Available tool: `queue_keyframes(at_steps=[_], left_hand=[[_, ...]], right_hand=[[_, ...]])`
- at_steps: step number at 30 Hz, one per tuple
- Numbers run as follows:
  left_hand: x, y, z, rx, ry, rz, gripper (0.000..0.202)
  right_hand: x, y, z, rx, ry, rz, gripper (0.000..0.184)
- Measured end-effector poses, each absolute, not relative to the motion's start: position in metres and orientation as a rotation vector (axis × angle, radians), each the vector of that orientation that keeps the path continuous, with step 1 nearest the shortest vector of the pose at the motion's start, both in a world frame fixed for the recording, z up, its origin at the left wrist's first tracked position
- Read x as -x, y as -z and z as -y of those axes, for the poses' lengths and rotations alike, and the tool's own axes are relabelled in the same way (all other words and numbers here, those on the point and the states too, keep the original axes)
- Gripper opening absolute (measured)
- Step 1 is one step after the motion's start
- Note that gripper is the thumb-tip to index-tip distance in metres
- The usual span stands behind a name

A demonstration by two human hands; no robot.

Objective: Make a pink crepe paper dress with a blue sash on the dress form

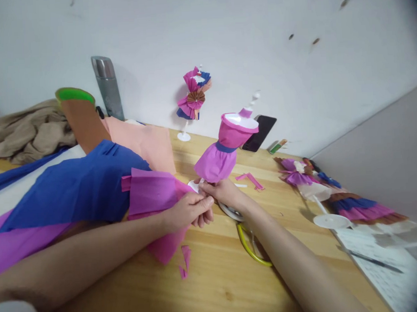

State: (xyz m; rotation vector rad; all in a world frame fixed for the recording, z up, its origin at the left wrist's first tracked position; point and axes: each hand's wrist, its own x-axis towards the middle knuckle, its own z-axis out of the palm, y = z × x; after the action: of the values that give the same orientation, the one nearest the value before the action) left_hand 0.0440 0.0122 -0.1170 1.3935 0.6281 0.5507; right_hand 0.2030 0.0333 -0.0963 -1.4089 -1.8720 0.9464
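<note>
A small dress form (238, 131) in a pink and purple crepe paper dress with a blue waistband leans to the right in front of me. My right hand (224, 192) is closed around its stand just below the skirt, and part of the white base (193, 185) shows past the fingertips. Close against it, my left hand (192, 209) has its fingers curled; whatever lies inside them is hidden. Beneath my left wrist lie sheets of purple and pink crepe paper (152, 194). Yellow-handled scissors (250, 249) and a roll of tape (229, 211) rest partly under my right forearm.
Blue crepe paper (91, 180), a brown roll (83, 123) and a steel bottle (107, 87) occupy the left. Another dressed form (193, 96) stands by the wall, near a phone (263, 132). More dressed forms (365, 208), a pen (375, 261) and written paper (386, 281) lie right.
</note>
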Motion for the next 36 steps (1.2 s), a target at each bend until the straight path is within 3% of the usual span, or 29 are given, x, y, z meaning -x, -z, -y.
queue_keyframes(at_steps=[28, 32, 36], left_hand=[[-0.038, 0.113, -0.003, -2.127, -0.52, -0.481, 0.038], [-0.037, 0.113, -0.004, -2.197, -0.518, -0.446, 0.038], [-0.037, 0.114, -0.004, -2.237, -0.503, -0.421, 0.038]], right_hand=[[-0.193, 0.112, -0.046, 1.613, -0.756, 1.927, 0.016], [-0.19, 0.112, -0.053, 1.705, -0.791, 1.913, 0.031], [-0.189, 0.107, -0.055, 1.75, -0.794, 1.92, 0.033]])
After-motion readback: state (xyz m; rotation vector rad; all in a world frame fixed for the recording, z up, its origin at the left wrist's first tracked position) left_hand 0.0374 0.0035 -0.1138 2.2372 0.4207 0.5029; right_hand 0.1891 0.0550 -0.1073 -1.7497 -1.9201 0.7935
